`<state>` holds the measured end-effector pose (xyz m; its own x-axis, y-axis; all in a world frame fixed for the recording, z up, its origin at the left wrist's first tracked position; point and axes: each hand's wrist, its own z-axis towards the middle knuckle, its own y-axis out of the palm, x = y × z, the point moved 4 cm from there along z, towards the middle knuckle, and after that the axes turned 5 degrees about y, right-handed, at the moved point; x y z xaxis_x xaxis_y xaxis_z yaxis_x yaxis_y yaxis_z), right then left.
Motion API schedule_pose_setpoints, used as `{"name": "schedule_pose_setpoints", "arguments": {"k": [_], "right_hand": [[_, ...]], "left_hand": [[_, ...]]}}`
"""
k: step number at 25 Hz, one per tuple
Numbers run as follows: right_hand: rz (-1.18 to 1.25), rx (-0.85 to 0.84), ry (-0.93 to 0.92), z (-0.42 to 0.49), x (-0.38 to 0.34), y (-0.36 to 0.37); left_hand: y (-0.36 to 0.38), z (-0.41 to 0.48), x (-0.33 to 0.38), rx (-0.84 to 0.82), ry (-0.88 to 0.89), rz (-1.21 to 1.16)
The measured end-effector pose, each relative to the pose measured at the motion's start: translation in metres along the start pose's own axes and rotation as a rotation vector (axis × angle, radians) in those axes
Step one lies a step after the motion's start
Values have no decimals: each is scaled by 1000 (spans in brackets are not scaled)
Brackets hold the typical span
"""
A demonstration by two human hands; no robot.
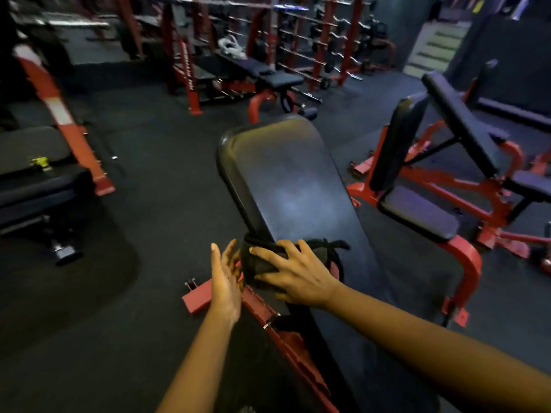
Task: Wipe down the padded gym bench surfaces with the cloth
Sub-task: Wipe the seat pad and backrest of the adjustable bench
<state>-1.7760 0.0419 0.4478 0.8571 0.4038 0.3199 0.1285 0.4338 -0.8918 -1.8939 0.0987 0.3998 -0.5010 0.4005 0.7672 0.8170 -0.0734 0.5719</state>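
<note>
1. A person's right hand [298, 277] pressed a dark cloth [259, 266] against the left edge of the inclined bench pad [292, 180], fingers spread over the bunched fabric.
2. The left hand [226, 281] stood just off that same edge, palm turned toward the cloth, fingers straight and slightly apart; whether they touched the fabric could not be told.
3. The pad's long axis ran up and away from the cloth to its rounded top end, with most of the padded face lying beyond the fingertips.
4. The right hand, being the one on the cloth, looked better placed to push it along that axis.
</note>
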Motion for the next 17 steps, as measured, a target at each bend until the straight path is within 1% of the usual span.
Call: {"name": "schedule_pose_setpoints", "arguments": {"k": [4,8,10,12,14,15,17], "right_hand": [[-36,0,-95,57,24,-21],[-77,11,-128,129,53,-44],[-84,10,-111,164,69,-52],[-68,14,-29,198,87,-62],[-50,-49,65,224,104,-68],[-41,-86,66,229,107,-69],[-74,-67,-18,228,107,-64]], "left_hand": [[4,-8,-6,152,82,-68],[18,6,2,206,96,-77],[34,14,19,192,149,-52],[53,23,35,195,190,-1],[68,32,45,204,197,25],[68,41,44,225,207,22],[68,63,48,246,282,15]]}}
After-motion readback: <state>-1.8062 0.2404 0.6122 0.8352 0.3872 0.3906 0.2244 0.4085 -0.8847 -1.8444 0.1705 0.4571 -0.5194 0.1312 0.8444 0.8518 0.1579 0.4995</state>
